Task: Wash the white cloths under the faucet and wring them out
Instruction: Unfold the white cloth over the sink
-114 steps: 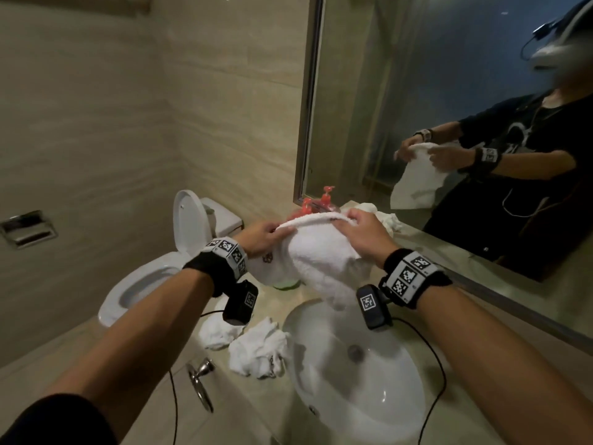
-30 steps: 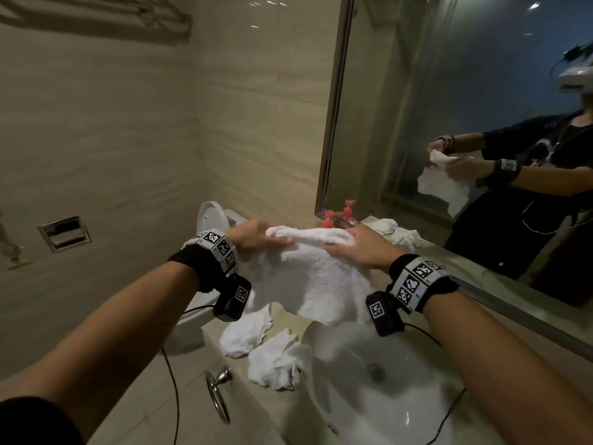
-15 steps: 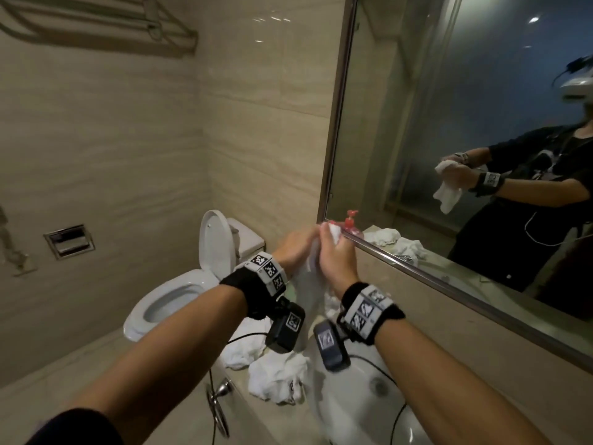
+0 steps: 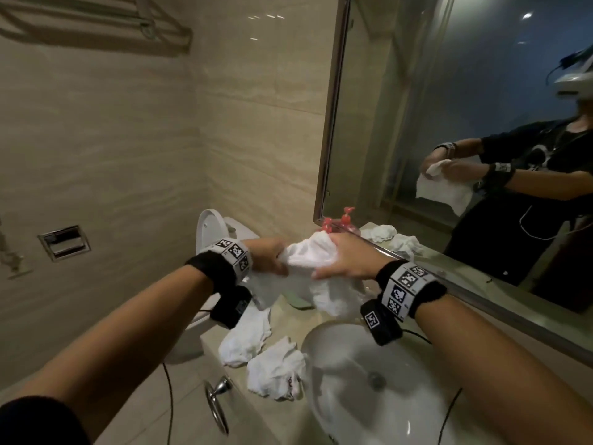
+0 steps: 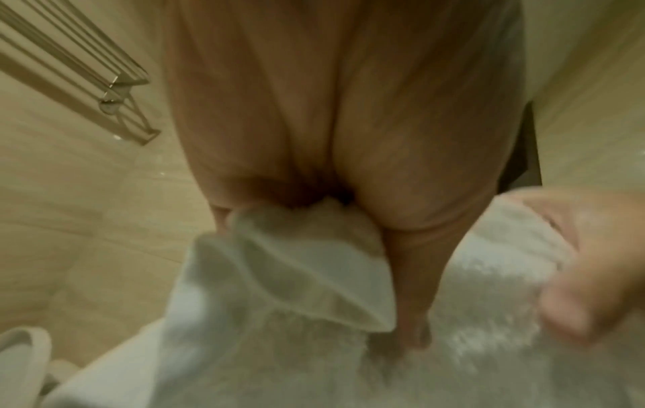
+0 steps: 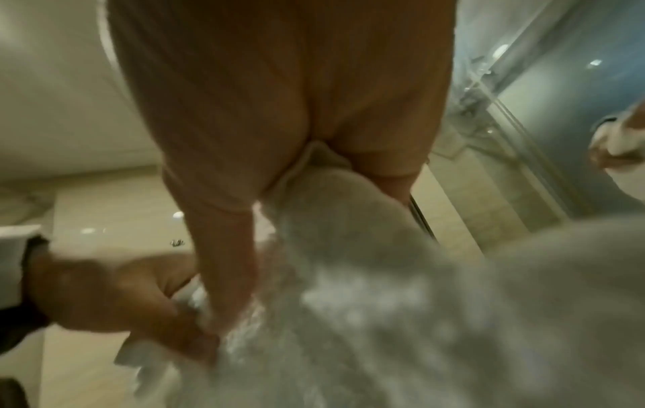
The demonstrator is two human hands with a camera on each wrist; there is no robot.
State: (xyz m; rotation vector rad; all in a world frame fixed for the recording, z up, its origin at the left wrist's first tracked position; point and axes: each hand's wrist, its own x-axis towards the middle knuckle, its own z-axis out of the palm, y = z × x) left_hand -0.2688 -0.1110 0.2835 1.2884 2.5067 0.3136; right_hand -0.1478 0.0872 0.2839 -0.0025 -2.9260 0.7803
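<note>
Both hands hold one white cloth (image 4: pixel 309 256) in the air above the counter, behind the sink. My left hand (image 4: pixel 272 256) grips its left end, and my right hand (image 4: pixel 345 260) grips the bunched top from the right. The rest of the cloth hangs down toward the counter. In the left wrist view the cloth (image 5: pixel 307 262) is pinched under my left hand's fingers. In the right wrist view the cloth (image 6: pixel 349 220) bulges out of my right hand's grip, with my left hand (image 6: pixel 139 298) gripping its far end. Two more crumpled white cloths (image 4: pixel 245 340) (image 4: pixel 277 369) lie left of the sink. The faucet is hidden.
The white sink basin (image 4: pixel 369 380) is below my right forearm. A red pump bottle (image 4: pixel 345 216) stands by the mirror (image 4: pixel 465 123). A toilet (image 4: pixel 211 232) is beyond the counter's left end, and a towel ring (image 4: pixel 218 409) hangs on the counter front.
My hands, pressed together on the bunched cloth half a second ago, have moved apart and lower, stretching the cloth's top between them again. The view has tilted down slightly.
</note>
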